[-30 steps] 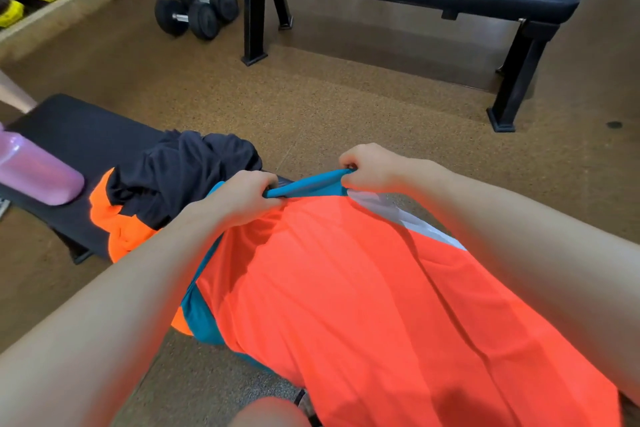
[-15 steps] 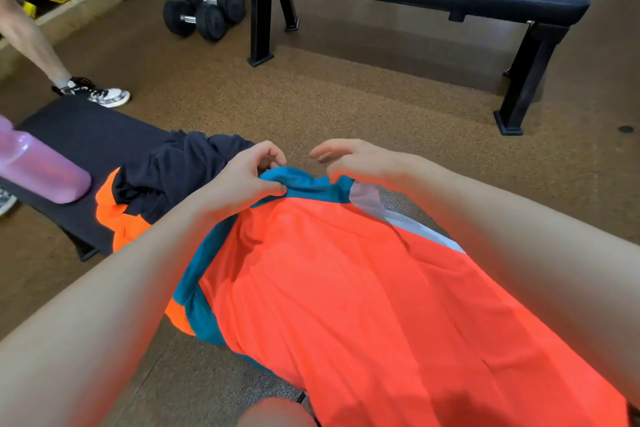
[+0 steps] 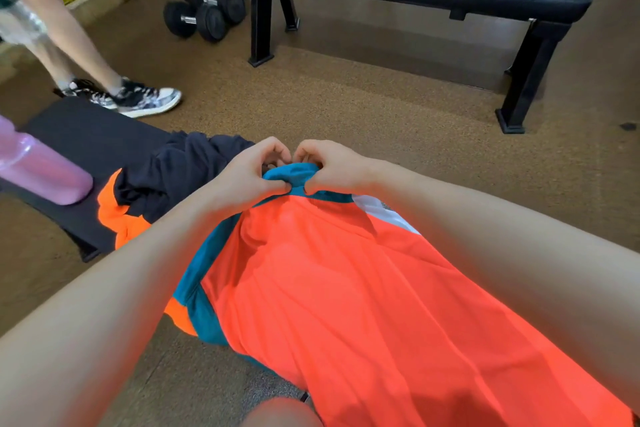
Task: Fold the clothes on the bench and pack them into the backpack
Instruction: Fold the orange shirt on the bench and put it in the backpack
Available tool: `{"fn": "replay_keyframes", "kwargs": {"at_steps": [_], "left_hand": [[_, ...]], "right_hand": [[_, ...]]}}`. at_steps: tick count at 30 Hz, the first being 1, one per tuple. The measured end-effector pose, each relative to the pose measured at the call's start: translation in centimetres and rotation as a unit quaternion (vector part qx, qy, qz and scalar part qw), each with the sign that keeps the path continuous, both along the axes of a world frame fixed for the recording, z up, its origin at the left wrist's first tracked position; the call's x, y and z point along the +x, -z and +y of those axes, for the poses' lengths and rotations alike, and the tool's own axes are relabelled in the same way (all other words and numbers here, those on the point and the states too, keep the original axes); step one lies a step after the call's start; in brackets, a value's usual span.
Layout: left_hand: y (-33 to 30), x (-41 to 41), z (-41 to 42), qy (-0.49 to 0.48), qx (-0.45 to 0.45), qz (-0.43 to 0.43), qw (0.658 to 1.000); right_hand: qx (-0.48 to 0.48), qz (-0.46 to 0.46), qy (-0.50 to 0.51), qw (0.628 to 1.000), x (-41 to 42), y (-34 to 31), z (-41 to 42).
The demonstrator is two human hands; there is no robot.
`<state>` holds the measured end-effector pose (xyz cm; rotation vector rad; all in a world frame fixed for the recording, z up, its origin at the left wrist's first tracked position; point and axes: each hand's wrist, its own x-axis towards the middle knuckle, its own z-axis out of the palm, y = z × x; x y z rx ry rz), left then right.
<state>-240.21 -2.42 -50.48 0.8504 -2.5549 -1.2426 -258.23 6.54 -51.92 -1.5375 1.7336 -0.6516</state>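
Orange shirt [image 3: 363, 305] unfolded, both hands [image 3: 242, 177] [image 3: 332, 170] pinch its collar [image 3: 291, 175] mid-frame; folding barely begun, backpack unseen.

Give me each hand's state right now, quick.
Left hand: closed, pinching the teal collar of the orange shirt.
Right hand: closed, pinching the same teal collar.

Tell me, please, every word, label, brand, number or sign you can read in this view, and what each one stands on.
None can be read.
Orange shirt: plain fabric with a teal collar, no print showing.
Pink bottle: no legible label.
Dumbbells: any weight markings are too small and blurred to read.
Sneakers: patterned, no legible brand.
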Motion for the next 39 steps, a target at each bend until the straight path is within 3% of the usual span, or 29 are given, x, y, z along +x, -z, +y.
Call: {"fn": "replay_keyframes", "kwargs": {"at_steps": [5,10,18,21,24,28,33,39], "left_hand": [[0.6,0.6,-0.3,-0.001,-0.076,-0.059,0.995],[0.4,0.6,-0.2,0.013,-0.112,-0.085,0.990],[0.4,0.8,-0.6,0.025,-0.126,-0.094,0.987],[0.7,1.0,-0.7,0.024,-0.118,-0.098,0.988],[0.9,0.9,-0.7,0.035,-0.127,-0.102,0.986],[0.9,0.6,-0.8,0.047,-0.121,-0.107,0.986],[1.0,0.8,-1.3,0.062,-0.092,-0.104,0.988],[1.1,1.0,-1.2,0.064,-0.107,-0.100,0.987]], "right_hand": [[-0.036,0.216,-0.057,0.974,-0.6,-0.1,-0.3],[-0.089,0.356,-0.097,0.925,-2.1,-0.8,0.2],[-0.062,0.262,-0.036,0.962,-5.9,-2.7,1.8],[-0.069,0.268,-0.012,0.961,-6.7,-2.7,2.9],[-0.089,0.334,-0.009,0.939,-6.9,-2.1,4.1],[-0.189,0.459,-0.087,0.864,-6.5,-0.1,6.4],[-0.284,0.476,-0.184,0.811,-6.4,2.7,9.5],[-0.220,0.506,-0.213,0.806,-5.1,3.7,11.8]]}}
